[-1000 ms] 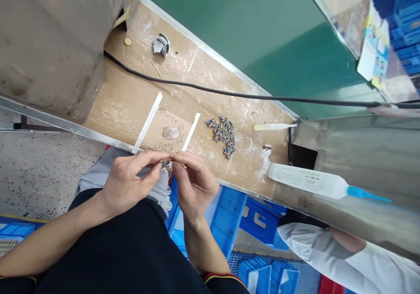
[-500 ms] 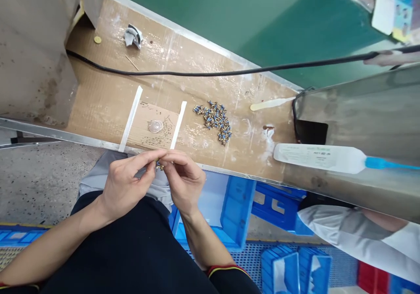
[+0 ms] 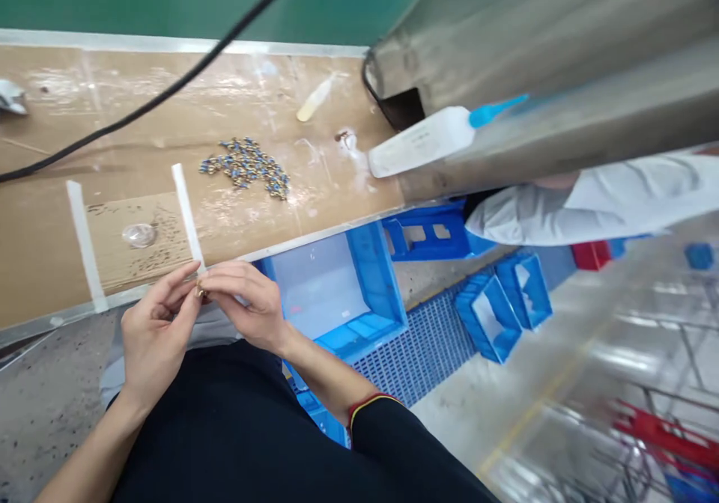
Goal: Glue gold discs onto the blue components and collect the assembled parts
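My left hand (image 3: 160,327) and my right hand (image 3: 247,301) meet at the near edge of the bench, fingertips pinched together. Between them is a small brass-coloured metal part (image 3: 201,291), mostly covered by the fingers, so its kind does not show. Just beyond lies a cardboard pad (image 3: 112,222) between two white strips, scattered with tiny dark bits. A small round clear dish (image 3: 139,235) sits on this pad. To its right is a pile of small brass-and-blue parts (image 3: 247,165) on the brown bench top.
A white bottle with a blue nozzle (image 3: 421,144) lies at the bench's right end, by a metal housing (image 3: 550,69). A black cable (image 3: 168,93) crosses above the bench. Below the edge stands a blue crate (image 3: 374,278). A co-worker's white sleeve (image 3: 589,200) shows at right.
The view has turned toward the right, so the bench and its things appear shifted left and more of the floor shows. Both hands stay together, pinching the small brass part.
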Available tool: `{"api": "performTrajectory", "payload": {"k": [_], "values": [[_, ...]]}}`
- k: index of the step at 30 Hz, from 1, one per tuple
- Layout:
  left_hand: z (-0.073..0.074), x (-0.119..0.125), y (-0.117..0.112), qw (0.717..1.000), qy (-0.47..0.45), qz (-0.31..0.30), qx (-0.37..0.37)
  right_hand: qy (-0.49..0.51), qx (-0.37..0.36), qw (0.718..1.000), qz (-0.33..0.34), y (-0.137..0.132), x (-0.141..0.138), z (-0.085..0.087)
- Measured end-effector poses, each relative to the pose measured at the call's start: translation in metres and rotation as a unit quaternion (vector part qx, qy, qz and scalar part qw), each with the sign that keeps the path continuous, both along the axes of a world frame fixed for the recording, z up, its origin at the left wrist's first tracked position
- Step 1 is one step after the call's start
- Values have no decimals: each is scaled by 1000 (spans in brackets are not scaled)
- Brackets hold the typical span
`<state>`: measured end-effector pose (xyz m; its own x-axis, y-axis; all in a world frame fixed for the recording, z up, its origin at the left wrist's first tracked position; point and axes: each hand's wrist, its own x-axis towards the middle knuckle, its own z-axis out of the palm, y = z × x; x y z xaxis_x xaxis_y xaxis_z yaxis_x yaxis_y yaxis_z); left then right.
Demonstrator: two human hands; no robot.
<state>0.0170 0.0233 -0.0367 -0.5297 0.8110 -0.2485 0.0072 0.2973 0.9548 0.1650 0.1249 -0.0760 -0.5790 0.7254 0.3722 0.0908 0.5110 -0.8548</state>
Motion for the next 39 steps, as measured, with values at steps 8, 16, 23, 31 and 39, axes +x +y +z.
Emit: {"api": "performTrajectory", "payload": {"k": [8, 16, 23, 31, 39], "values": [[-6, 24, 15, 978, -56, -198, -21, 39, -185, 967, -172, -17, 62, -23], [-13, -1, -5, 974, -38, -207, -87, -130, -253, 861, -420, 103, 188, -141], [-10, -10, -19, 979, -42, -166, -113, -252, -255, 831, -425, 181, 216, -204], [-11, -13, -26, 978, -54, -155, -127, -305, -242, 828, -405, 190, 220, -228], [-19, -17, -30, 977, -65, -158, -129, -264, -238, 832, -427, 187, 212, -210]]}}
